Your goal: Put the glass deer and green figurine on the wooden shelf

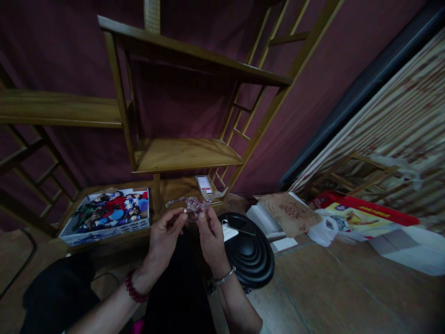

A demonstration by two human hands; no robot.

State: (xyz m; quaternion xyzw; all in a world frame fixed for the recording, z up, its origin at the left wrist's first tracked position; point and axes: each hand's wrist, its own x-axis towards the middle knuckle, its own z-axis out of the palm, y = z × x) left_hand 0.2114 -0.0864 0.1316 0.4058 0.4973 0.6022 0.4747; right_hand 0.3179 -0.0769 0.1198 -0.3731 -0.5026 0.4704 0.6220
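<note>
Between my two hands is a small translucent, pinkish trinket [193, 204]. A thin glittering strand reaches out to its left, and a clear, film-like piece sticks up at its right. Exactly what it is, I cannot make out. My left hand [166, 236] pinches its left lower side between thumb and fingers. On the other side, my right hand [211, 239] grips it with the thumb on top. Beyond the trinket, a phone [205, 184] with a lit screen lies on the lowest shelf [174, 188].
A white box [114, 228] full of small colourful figures stands left of my hands. At right are a black round stool [248, 262] bearing a white card [229, 231] and a dark flat device, then cardboard [287, 211], a plastic bag [324, 231] and a red-yellow box [365, 218].
</note>
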